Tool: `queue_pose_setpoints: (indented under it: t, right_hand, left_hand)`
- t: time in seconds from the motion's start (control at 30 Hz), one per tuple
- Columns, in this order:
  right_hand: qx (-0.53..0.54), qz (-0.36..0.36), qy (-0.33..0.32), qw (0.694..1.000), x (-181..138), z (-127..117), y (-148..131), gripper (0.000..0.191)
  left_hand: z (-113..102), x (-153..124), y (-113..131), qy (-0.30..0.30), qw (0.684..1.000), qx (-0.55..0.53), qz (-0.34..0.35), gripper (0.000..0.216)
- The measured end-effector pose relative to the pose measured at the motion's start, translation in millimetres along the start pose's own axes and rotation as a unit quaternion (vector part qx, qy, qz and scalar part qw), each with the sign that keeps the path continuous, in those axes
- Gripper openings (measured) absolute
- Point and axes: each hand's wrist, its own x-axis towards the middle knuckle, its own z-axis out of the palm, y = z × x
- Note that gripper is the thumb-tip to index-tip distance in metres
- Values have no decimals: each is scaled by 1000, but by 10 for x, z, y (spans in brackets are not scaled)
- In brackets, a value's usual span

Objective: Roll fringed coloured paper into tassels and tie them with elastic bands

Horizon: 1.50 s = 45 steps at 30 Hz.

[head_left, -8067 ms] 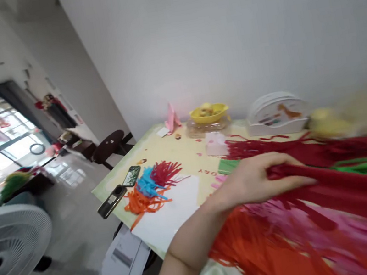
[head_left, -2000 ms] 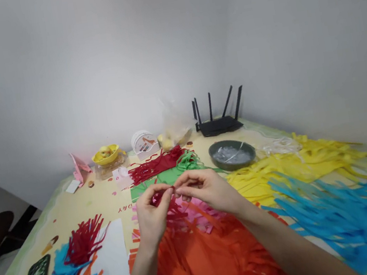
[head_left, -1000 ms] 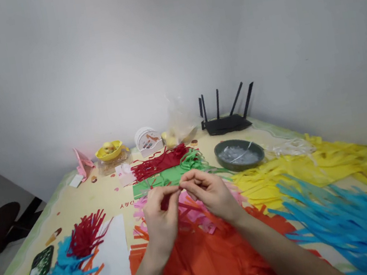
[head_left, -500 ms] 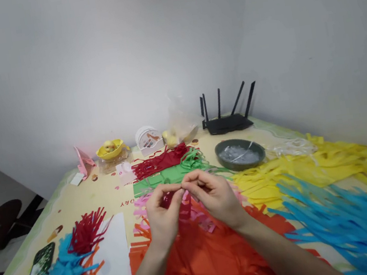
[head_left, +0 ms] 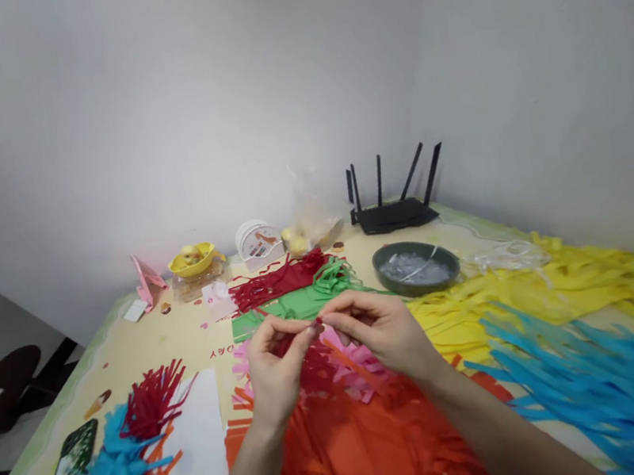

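Both hands meet in the middle of the view, over the fringed paper. My left hand (head_left: 280, 364) is closed, thumb and forefinger pinching one side of the tip of a dark red fringed paper (head_left: 319, 321). From the other side my right hand (head_left: 383, 331) pinches the same tip. Dark red strips appear to hang below the fingers, partly hidden by the left hand. Beneath lie pink fringed paper (head_left: 359, 371) and a large orange-red fringed sheet (head_left: 363, 455). Just beyond the hands are a green fringed sheet (head_left: 289, 306) and another dark red one (head_left: 270, 283).
Yellow (head_left: 518, 294) and blue paper strips (head_left: 610, 383) spread at right. A grey bowl (head_left: 419, 285) holds clear plastic bits; a black router (head_left: 394, 215) stands behind. At left are bunched tassels (head_left: 120, 461), a white sheet (head_left: 201, 440) and a phone (head_left: 70, 469).
My hands have parted slightly at the fingertips, and the dark red tip now shows between them. My right hand has shifted a little to the right.
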Motion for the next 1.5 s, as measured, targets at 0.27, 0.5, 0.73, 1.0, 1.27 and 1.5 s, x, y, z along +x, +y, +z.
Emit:
queue_pose_setpoints:
  t: [0.27, 0.5, 0.73, 1.0, 1.27, 1.5]
  right_hand:
    - [-181, -86, -26, 979, -12, -32, -78, 14]
    - [-252, -171, 55, 951, -37, -27, -56, 12]
    - [-225, -144, 163, 950, -24, -173, -41, 12]
    - [-93, -96, 141, 981, -81, -298, -38, 23]
    - [-92, -119, 181, 972, -99, -242, -124, 23]
    - [-127, -112, 218, 961, -57, -552, -481, 21]
  left_hand:
    - [-63, 60, 35, -85, 996, 28, -23, 13]
    - [-49, 104, -75, -59, 996, -25, -68, 20]
    - [-75, 156, -265, -60, 995, -17, -73, 30]
    - [-1187, 873, -190, 103, 937, 330, 43, 25]
    - [-2402, 366, -150, 70, 823, 560, -67, 11]
    - [-2602, -104, -346, -14, 770, 621, -142, 26]
